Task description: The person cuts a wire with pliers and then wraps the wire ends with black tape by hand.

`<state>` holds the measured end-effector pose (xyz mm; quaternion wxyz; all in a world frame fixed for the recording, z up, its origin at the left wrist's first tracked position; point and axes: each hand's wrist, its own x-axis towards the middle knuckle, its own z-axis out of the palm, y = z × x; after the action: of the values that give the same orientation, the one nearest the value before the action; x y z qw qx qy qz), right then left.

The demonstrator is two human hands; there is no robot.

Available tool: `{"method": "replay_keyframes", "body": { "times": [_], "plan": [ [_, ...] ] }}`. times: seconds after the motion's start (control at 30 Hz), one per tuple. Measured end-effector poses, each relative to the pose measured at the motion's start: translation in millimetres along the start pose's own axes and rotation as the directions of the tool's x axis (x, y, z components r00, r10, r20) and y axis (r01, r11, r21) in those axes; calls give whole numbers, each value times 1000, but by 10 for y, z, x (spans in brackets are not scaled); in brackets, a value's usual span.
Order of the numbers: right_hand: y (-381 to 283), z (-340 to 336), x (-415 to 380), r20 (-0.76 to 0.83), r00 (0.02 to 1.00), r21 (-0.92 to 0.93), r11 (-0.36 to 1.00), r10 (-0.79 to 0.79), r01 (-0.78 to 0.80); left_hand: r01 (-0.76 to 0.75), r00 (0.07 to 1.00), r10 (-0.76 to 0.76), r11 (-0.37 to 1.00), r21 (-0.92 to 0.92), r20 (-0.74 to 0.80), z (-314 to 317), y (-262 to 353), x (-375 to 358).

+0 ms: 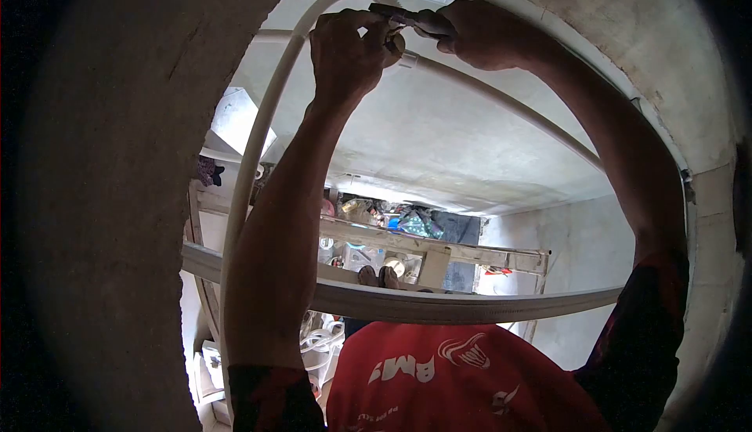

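My right hand (486, 36) is raised near the ceiling, closed round a dark hand tool that looks like pliers (413, 18). The tool's head points left, over the fingers of my left hand (345, 56). Those fingers are pinched together just under the head; whatever lies between them is too small and dark to make out. A white flexible pipe (276, 91) bends up and over behind my left hand. Close to my left fingertips begins a straight white pipe (501, 102), which runs down to the right behind my right forearm.
A pale metal channel (470, 308) crosses below my arms. Further down are a wooden frame (509, 258), a pair of feet (376, 277) and cluttered items (415, 224) on the floor. Rough concrete (117, 197) fills the left side. Coiled white tubing (321, 338) lies low at left.
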<state>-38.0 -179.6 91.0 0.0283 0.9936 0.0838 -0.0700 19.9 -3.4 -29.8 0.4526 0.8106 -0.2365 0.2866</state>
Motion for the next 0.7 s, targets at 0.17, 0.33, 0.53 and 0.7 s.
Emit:
{"method": "replay_keyframes", "body": {
  "times": [0.17, 0.33, 0.53, 0.7],
  "plan": [
    [-18, -40, 18, 31, 999, 14, 999, 33, -33, -58, 998, 56, 996, -71, -30, 29, -40, -17],
    [54, 43, 24, -80, 994, -14, 997, -75, 74, -114, 991, 115, 993, 14, -67, 16, -33, -19],
    [27, -19, 22, -38, 998, -59, 998, -40, 38, -40, 999, 40, 999, 2, -28, -30, 35, -12],
    [-67, -76, 1, 43, 998, -66, 997, 45, -42, -51, 998, 50, 998, -39, -26, 6, 11, -5]
  ]
}}
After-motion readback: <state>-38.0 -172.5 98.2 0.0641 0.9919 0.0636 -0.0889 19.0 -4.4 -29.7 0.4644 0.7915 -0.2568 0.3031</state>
